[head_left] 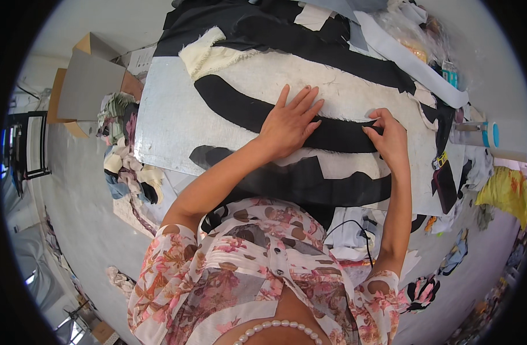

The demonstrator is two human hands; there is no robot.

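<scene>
Head view: a broad, flat, pale grey-white worktable [165, 109], scuffed and linty, bare along its left edge. Across its middle, a long, gently curved strip of matte black cloth [341, 135], with one rounded end toward the left edge and the other partly behind the right hand [388, 137]. There, thumb and forefinger curled close together; cannot tell whether pinching cloth between the tips. Flat on the strip near its middle, the left hand [292, 123], palm down, fingers moderately spread.

Along the near edge, overlapping pieces of thin, sheer black fabric [355, 190]. Toward the far left corner, a cream, fray-edged fabric scrap [203, 57]; along the far edge, a loose spread of black cloth [326, 46]. By the far right corner, a smooth, curved white strip [413, 66] and a crumpled clear plastic bag [416, 34]. Near the right edge, a dark, flat, rectangular phone-like object [445, 187] beside a small yellow-and-black item [440, 161], with markings too small to read. At that edge also, a clear cylindrical container with a blue rim [476, 135].

Beyond the left edge, an open grey-and-brown cardboard box [94, 86], heaped multicoloured cloth scraps [131, 172] and smooth grey floor [82, 190]. Off to the right, a crumpled bright yellow sheet-like piece [505, 192].
</scene>
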